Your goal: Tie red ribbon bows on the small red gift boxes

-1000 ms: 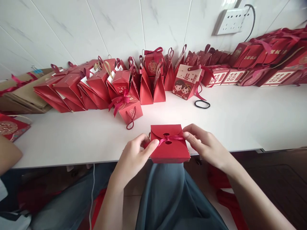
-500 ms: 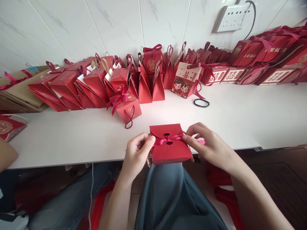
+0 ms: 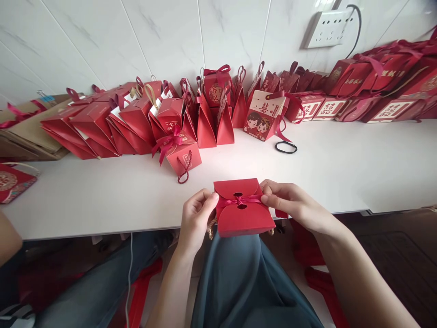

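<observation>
A small red gift box [image 3: 244, 221] is at the table's front edge, above my lap, with its rounded top flaps folded together around two dark openings. A pink-red ribbon [image 3: 252, 199] crosses its top and is knotted in the middle. At the box's left side my left hand [image 3: 198, 216] is closed, thumb and fingers pinching the ribbon at the edge. Opposite it, my right hand [image 3: 287, 200] pinches the ribbon between thumb and forefinger, and a ribbon end hangs below that hand. Twisted gold cord [image 3: 210, 229] shows at the box's lower left.
A red box with a bow [image 3: 184, 157] stands behind on the white table [image 3: 136, 196]. Rows of red gift boxes [image 3: 97, 125] line the wall. A cartoon-printed box [image 3: 261, 116] and a black hair tie [image 3: 286, 147] lie right of centre. Another person's arm [image 3: 9, 234] is at left.
My right hand has drawn its fingers in at the box's right edge, and the ribbon end there now hangs lower. The gift box has shifted slightly toward me. My left hand stays at its side.
</observation>
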Available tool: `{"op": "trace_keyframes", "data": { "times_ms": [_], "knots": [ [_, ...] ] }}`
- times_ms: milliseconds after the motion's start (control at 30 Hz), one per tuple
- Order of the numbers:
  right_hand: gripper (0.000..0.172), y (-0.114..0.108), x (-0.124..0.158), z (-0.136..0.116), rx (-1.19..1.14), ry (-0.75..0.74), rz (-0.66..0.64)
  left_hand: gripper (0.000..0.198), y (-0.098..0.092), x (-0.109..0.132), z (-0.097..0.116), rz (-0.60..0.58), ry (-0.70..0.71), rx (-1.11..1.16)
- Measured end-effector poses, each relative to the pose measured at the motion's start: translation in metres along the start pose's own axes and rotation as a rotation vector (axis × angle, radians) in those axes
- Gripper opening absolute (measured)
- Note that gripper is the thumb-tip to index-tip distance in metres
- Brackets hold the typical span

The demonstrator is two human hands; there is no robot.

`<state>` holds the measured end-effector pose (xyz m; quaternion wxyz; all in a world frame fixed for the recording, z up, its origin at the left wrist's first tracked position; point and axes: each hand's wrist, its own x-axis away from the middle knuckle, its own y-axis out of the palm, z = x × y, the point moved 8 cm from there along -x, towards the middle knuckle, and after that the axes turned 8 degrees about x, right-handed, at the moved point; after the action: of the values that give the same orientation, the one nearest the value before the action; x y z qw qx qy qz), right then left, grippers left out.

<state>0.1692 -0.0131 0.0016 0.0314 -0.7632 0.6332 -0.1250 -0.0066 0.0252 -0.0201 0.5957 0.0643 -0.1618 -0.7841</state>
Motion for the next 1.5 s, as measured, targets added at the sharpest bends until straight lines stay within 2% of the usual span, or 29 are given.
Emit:
{"op": "trace_keyframes", "data": {
  "times_ms": [167, 333, 467, 600, 700, 833, 1000, 1100, 1167, 1267, 1333, 1500],
  "knots": [
    [0.032, -0.002, -0.005, 0.011, -0.197, -0.057, 0.012, 0.040, 0.000, -0.002, -0.003, -0.003, -0.029, 0.055],
    [0.029, -0.011, -0.005, 0.011, -0.129, -0.101, 0.079, 0.041, -0.001, -0.004, -0.001, 0.021, 0.016, 0.058],
    [0.036, -0.022, -0.002, -0.005, 0.074, -0.106, 0.144, 0.041, 0.002, -0.006, -0.004, -0.010, -0.068, 0.040],
    [0.030, -0.023, 0.004, -0.033, 0.193, -0.175, 0.162, 0.039, 0.006, -0.005, 0.002, -0.047, -0.078, -0.030],
    [0.027, -0.016, 0.006, -0.046, 0.160, -0.230, 0.120, 0.036, 0.010, -0.002, 0.008, -0.074, -0.092, -0.074],
    [0.026, -0.003, 0.002, -0.048, 0.037, -0.238, -0.005, 0.034, 0.011, 0.003, 0.018, -0.099, -0.104, -0.141],
    [0.022, 0.004, -0.002, -0.055, -0.006, -0.253, 0.005, 0.021, 0.009, 0.005, 0.034, -0.123, -0.034, -0.228],
    [0.023, 0.007, -0.004, -0.058, 0.118, -0.223, 0.116, 0.010, 0.008, 0.006, 0.043, -0.126, 0.025, -0.296],
    [0.020, 0.010, -0.006, -0.063, 0.215, -0.269, 0.187, 0.009, 0.010, 0.008, 0.050, -0.158, 0.077, -0.379],
    [0.016, 0.016, -0.010, -0.064, 0.303, -0.346, 0.231, 0.010, 0.017, 0.013, 0.054, -0.245, 0.091, -0.511],
    [0.014, 0.019, -0.013, -0.062, 0.324, -0.372, 0.236, 0.005, 0.020, 0.016, 0.057, -0.262, 0.123, -0.631],
    [0.018, 0.022, -0.013, -0.059, 0.351, -0.407, 0.244, 0.014, 0.027, 0.024, 0.078, -0.201, 0.432, -1.033]
  ]
}}
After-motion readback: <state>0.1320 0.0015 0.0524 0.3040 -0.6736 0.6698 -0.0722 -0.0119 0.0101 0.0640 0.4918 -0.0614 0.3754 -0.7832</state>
